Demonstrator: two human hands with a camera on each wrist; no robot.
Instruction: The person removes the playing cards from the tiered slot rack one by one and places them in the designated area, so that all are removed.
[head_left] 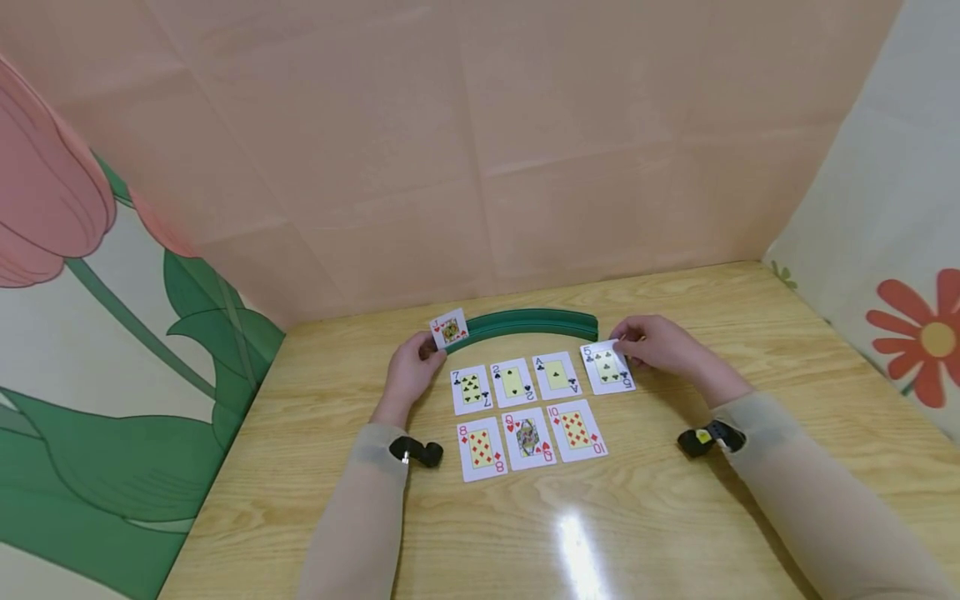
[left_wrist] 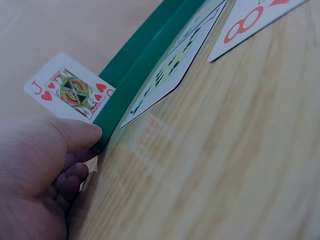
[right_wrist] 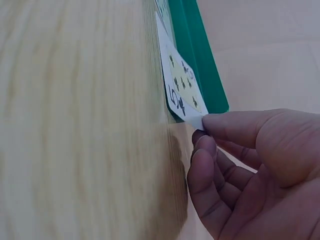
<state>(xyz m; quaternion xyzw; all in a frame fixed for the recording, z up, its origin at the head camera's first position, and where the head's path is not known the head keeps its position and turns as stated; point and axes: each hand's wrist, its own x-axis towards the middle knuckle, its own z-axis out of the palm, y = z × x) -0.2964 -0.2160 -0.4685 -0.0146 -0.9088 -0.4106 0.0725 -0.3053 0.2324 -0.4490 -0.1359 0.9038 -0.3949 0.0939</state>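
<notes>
A curved green playing card holder [head_left: 532,320] stands at the back of the table. The jack of hearts [left_wrist: 72,90] is upright in its left end. My left hand [head_left: 411,371] grips that end, thumb [left_wrist: 82,134] on the front and the other fingers curled behind and below. With thumb and fingertips, my right hand [head_left: 662,343] pinches the upper right corner of the five of clubs [head_left: 607,368]. That card tilts up at the pinched corner in the right wrist view, just in front of the holder's right end.
A row before the holder has the seven of clubs [head_left: 471,390], a black two [head_left: 512,382] and the ace of clubs [head_left: 557,375]. Nearer lie the eight of diamonds [head_left: 482,450], queen of hearts [head_left: 528,438] and ten of diamonds [head_left: 576,430]. A pink cloth wall [head_left: 480,150] rises behind.
</notes>
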